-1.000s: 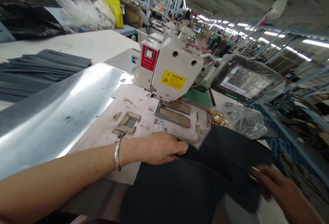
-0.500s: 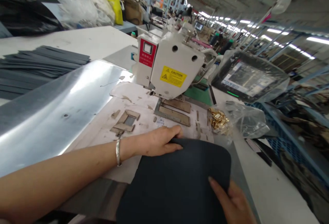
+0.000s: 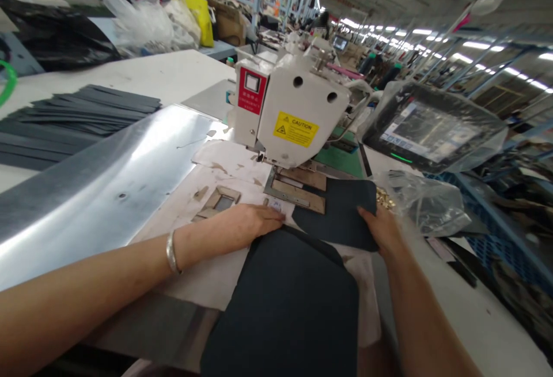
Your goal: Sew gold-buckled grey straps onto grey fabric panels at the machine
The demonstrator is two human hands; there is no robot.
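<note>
A white sewing machine [image 3: 298, 109] with a yellow caution label stands on the table. Under its head lies a metal clamp frame with brown template pieces [image 3: 298, 189]. A dark leather panel [image 3: 345, 211] lies flat just right of the frame; my right hand [image 3: 380, 227] presses on its right edge, fingers flat. My left hand [image 3: 248, 221] rests palm down at the panel's left edge, fingers stretched toward the frame, a silver bangle on the wrist. A larger dark leather piece [image 3: 285, 308] lies nearer me, hanging over the table's front edge.
A shiny metal sheet [image 3: 99, 181] covers the table's left side, with a stack of dark strips [image 3: 73, 120] behind it. A plastic-wrapped control screen [image 3: 432, 129] and a clear bag with gold fittings [image 3: 415, 201] sit to the right. Blue crates stand beyond.
The smaller dark panel has been slid forward off the larger piece to beside the clamp frame. My right hand moved up with it; my left hand shifted slightly forward.
</note>
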